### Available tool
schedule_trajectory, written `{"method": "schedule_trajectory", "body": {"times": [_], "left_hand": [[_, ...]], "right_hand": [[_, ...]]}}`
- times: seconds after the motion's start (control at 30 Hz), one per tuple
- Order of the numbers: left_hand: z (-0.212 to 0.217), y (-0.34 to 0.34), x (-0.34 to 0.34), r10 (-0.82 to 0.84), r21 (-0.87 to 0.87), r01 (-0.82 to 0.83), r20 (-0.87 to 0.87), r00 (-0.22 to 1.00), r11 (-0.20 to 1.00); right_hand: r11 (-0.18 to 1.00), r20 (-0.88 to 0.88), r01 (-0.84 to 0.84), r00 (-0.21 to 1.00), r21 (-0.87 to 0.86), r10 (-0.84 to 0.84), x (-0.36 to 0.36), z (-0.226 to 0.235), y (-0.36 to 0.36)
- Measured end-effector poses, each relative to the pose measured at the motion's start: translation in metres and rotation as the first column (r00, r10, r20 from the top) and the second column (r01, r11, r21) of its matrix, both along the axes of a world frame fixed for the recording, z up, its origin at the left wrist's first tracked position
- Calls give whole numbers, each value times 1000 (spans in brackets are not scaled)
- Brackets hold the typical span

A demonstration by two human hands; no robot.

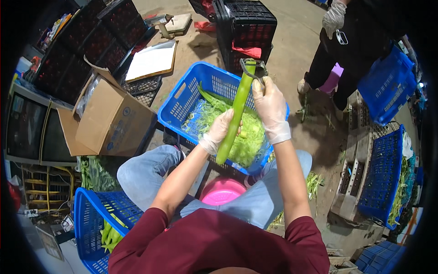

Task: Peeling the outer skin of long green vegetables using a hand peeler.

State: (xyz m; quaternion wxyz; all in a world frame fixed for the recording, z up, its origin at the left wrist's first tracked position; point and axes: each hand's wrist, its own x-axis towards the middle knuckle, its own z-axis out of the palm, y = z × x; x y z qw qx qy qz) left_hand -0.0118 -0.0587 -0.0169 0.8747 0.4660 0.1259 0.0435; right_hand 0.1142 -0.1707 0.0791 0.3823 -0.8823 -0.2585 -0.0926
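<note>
My left hand, in a clear thin glove, is wrapped round the lower half of a long pale-green celtuce stem. The stem slants up and away from me over a blue slotted basket. My right hand, gloved too, grips a vegetable peeler, whose head lies across the stem's far end. Its handle is mostly hidden by my fingers. Inside the basket, light-green peelings are heaped, with a few longer green pieces along the far left side.
A pink basin sits between my legs. At left stand an open cardboard box and a blue basket holding green stems. Black crates are stacked ahead. Another person's gloved hand shows at upper right, above a blue crate.
</note>
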Motion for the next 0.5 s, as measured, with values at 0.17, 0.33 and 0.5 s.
{"method": "schedule_trajectory", "body": {"times": [0.17, 0.33, 0.5], "left_hand": [[-5, 0, 5, 49, -15, -49, 12, 999, 999], [-15, 7, 4, 112, -85, -108, 35, 993, 991], [-26, 28, 9, 213, 8, -213, -51, 976, 977]], "right_hand": [[998, -18, -54, 998, 23, 55, -41, -29, -5], [995, -163, -85, 984, -52, 76, -96, -64, -19], [978, -256, -184, 954, -98, 154, -140, -69, -48]]}}
